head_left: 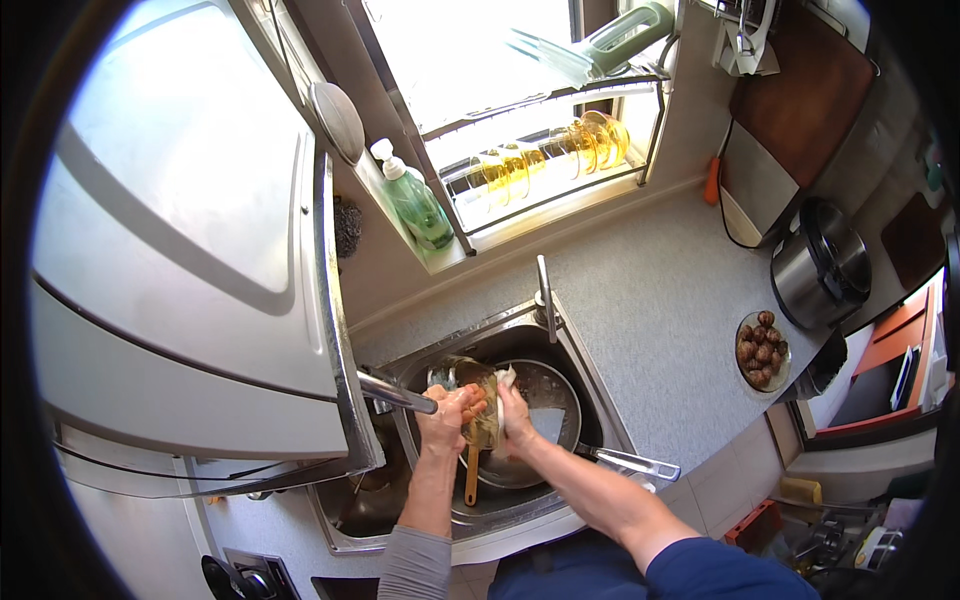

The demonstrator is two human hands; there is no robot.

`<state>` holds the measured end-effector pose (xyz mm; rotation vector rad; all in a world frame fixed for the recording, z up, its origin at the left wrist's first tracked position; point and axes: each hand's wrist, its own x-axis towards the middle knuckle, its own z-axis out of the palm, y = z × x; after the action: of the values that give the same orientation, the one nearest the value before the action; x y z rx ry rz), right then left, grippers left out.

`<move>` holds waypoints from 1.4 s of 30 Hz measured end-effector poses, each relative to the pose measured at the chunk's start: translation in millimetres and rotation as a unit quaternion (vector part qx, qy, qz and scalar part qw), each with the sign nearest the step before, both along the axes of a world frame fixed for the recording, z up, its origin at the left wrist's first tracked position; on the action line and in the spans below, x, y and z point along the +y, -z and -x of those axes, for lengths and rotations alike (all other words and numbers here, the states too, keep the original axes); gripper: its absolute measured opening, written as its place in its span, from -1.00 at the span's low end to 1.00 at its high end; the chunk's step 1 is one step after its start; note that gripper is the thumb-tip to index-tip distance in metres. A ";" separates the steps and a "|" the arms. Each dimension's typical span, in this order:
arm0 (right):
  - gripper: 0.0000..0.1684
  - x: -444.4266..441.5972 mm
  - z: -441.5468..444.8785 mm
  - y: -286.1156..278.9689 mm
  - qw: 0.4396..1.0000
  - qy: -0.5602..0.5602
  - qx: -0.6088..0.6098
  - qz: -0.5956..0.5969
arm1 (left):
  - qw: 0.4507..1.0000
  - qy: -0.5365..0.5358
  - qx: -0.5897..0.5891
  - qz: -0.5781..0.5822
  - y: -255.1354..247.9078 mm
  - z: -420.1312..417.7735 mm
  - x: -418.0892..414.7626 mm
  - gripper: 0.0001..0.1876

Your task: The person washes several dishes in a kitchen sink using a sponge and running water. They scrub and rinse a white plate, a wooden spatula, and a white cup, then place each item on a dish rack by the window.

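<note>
Both hands are over the right sink basin [600,439]. My right hand [516,421] grips a pale, wet cloth-like piece [500,427], which sticks out above the thumb. It lies against a yellowish see-through item [484,427], perhaps glass, between the hands. My left hand [448,416] is at this item's left side with fingers curled, close to the tip of a metal tap spout [401,394]. Its exact hold is hidden. Below them a frying pan [559,390] sits in the basin, wet inside, its metal handle [637,461] crossing the rim. A wooden handle [471,476] points towards me.
A white cabinet [187,262] overhangs the left. Another tap [547,300] stands behind the basin. On the right counter are a plate of round brown items [763,352] and a steel cooker [817,262]. A green pump bottle [416,202] and a rack [555,187] with amber glassware stand by the window.
</note>
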<state>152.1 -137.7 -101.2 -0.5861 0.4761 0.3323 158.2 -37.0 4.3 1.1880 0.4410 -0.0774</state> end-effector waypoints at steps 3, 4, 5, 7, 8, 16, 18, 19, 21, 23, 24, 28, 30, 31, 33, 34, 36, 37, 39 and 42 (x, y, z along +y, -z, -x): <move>-0.55 25.4 0.1 17.1 0.994 0.009 0.095 -0.045 | 0.949 -0.096 -0.085 -0.287 28.6 20.7 -24.4 -0.96; -0.53 28.0 -1.2 13.6 0.993 0.010 0.088 -0.072 | 0.926 -0.088 -0.120 -0.347 23.1 29.8 -30.6 -0.96; -0.57 23.7 -3.7 11.3 0.996 0.009 0.064 -0.058 | 0.898 -0.080 -0.156 -0.405 16.4 35.6 -33.9 -0.95; -0.65 8.9 -2.2 1.1 0.999 0.001 0.019 -0.032 | 0.985 -0.018 -0.066 -0.161 2.2 28.7 -19.3 -0.93; -0.68 -4.0 -4.7 -6.6 1.000 -0.013 -0.009 -0.002 | 0.999 -0.011 -0.018 -0.046 -0.8 19.8 -4.4 -0.90; -0.65 24.9 2.5 2.5 0.994 -0.011 0.096 -0.044 | 0.913 -0.099 -0.132 -0.372 23.4 33.2 -27.3 -0.85; -0.65 2.3 1.5 -3.6 0.998 -0.036 0.048 0.010 | 0.992 -0.087 -0.027 -0.083 11.6 27.5 -22.3 -0.61; -0.65 -14.3 -2.5 -5.9 0.997 -0.065 0.020 0.020 | 0.987 -0.080 0.077 0.114 -9.8 15.7 -12.5 -0.49; -0.61 -18.1 -4.0 -9.1 0.996 -0.082 0.007 0.032 | 0.973 0.027 0.113 0.200 11.6 -1.1 24.5 -0.39; -0.57 -7.0 -5.6 -3.8 0.997 -0.044 0.049 0.033 | 0.992 -0.060 0.055 0.098 3.4 -1.1 4.2 -0.44; -0.50 -0.5 -11.2 25.2 0.985 -0.096 0.134 0.051 | 0.994 -0.095 0.022 0.043 3.8 -0.3 -11.3 -0.49; -0.46 16.0 2.8 -2.8 0.982 -0.068 0.139 -0.111 | 0.901 -0.088 -0.144 -0.399 26.1 35.6 -28.7 -0.50; -0.50 14.9 6.8 -2.2 0.985 -0.051 0.114 -0.117 | 0.913 -0.077 -0.167 -0.363 13.7 44.1 -34.9 -0.53; -0.52 10.1 2.6 0.9 0.987 -0.081 0.101 -0.095 | 0.932 0.000 -0.175 -0.317 15.0 35.9 -17.6 -0.57; -0.55 -3.1 -2.9 2.4 0.986 -0.141 0.077 -0.049 | 0.996 -0.020 0.006 0.091 -3.0 16.6 2.4 -0.63; -0.59 -8.5 -1.0 -7.9 0.985 -0.151 0.061 0.052 | 0.984 0.002 0.053 0.172 -1.4 4.2 18.1 -0.65; -0.59 -3.3 -0.7 -6.5 0.984 -0.138 0.106 0.032 | 0.992 -0.039 0.046 0.110 7.4 0.4 16.8 -0.60; -0.59 3.5 -0.8 -3.0 0.982 -0.136 0.127 0.019 | 0.995 -0.072 0.026 0.066 11.0 2.8 11.4 -0.60; -0.51 9.2 4.1 -1.0 0.973 -0.156 0.151 -0.075 | 0.990 -0.114 -0.020 -0.087 23.5 14.1 -7.0 -0.62; -0.43 10.6 7.6 -12.4 0.972 -0.123 0.161 -0.121 | 0.850 -0.061 -0.199 -0.483 24.1 43.3 -31.6 -0.57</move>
<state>144.5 -127.1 -88.9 -0.3531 0.6650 0.7196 114.8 -68.6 -19.7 2.1062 0.1628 0.5620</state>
